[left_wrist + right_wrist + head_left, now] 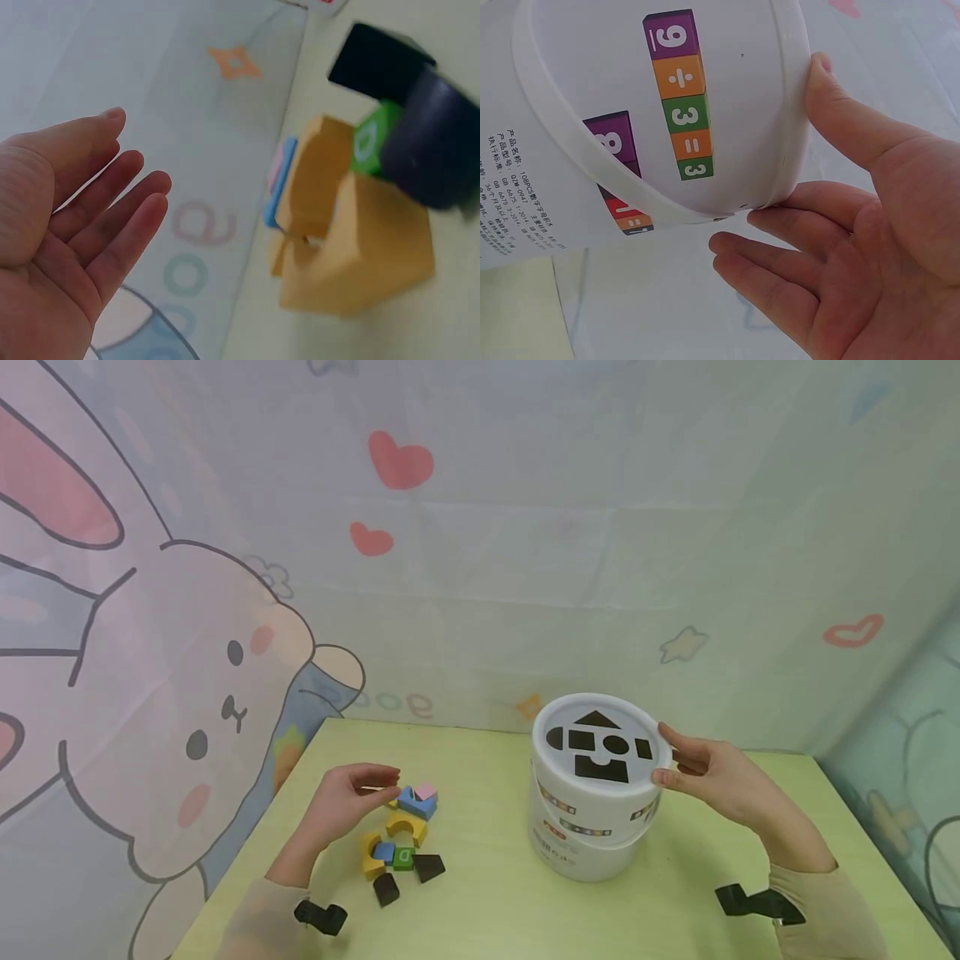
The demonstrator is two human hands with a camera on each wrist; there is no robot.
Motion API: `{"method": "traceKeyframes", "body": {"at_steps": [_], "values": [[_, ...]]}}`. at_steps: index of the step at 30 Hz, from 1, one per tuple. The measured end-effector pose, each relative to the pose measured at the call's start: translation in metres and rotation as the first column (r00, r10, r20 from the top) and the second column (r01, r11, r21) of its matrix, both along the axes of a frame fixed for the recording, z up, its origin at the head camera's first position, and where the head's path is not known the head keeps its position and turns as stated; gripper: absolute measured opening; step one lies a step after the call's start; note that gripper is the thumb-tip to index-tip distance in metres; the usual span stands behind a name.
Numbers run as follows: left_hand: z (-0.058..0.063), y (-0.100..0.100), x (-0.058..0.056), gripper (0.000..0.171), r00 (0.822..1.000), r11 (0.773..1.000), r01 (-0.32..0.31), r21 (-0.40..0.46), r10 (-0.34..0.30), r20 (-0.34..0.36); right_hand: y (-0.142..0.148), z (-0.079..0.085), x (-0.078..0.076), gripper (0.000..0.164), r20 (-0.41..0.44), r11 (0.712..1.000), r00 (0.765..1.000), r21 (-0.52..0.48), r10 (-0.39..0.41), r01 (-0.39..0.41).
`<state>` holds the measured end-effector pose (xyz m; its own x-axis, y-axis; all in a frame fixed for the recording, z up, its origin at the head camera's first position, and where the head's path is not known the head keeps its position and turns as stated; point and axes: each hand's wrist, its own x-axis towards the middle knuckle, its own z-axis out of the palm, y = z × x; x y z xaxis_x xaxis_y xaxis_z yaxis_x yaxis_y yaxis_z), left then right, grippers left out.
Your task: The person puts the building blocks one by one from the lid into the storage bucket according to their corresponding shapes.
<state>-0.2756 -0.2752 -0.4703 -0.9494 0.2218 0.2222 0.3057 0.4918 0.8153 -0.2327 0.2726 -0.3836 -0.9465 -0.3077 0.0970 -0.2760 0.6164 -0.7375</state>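
My left hand (pixel 352 797) hovers beside the toy blocks, its fingers loosely bent and the palm bare in the left wrist view. Nearest its fingertips are a blue block (pixel 422 807) and a pink block (pixel 425 791). Two yellow arch blocks (pixel 407 827), a blue cube (pixel 385 853), a green letter cube (pixel 403 859) and two dark blocks (pixel 429 867) lie closer to me. On the right, my right hand (pixel 720 781) holds the lid edge of a white bucket (pixel 581 860), thumb and fingers spread along the rim. Shaped holes pierce its lid (pixel 637 768).
Everything stands on a light yellow-green table (pixel 487 860). Behind it hangs a cloth backdrop (pixel 525 568) with a rabbit and hearts. A dark cable (pixel 932 868) runs along the right side. Each wrist wears a black strap (pixel 321 917).
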Motion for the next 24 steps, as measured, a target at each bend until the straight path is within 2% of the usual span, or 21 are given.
{"method": "traceKeyframes", "body": {"at_steps": [4,10,18,24], "values": [[-0.011,-0.018,-0.001,0.032,1.0,0.999,-0.029,-0.038,0.029,0.006,0.0,0.002,0.001,0.083,-0.001,1.0,1.0,0.004,0.003,-0.003],[-0.024,-0.034,-0.003,0.035,0.999,0.997,-0.027,-0.07,0.03,0.04,0.001,0.004,0.001,0.083,-0.004,1.0,1.0,0.022,-0.005,0.005],[-0.035,-0.043,-0.001,0.036,0.998,0.992,0.008,-0.129,0.0,0.064,0.001,0.003,0.001,0.082,-0.007,1.0,1.0,0.015,-0.007,0.007],[-0.041,-0.041,0.0,0.034,0.996,0.99,0.011,-0.144,0.002,0.092,0.0,0.002,0.001,0.082,0.0,1.0,1.0,0.01,-0.005,0.005]]}}
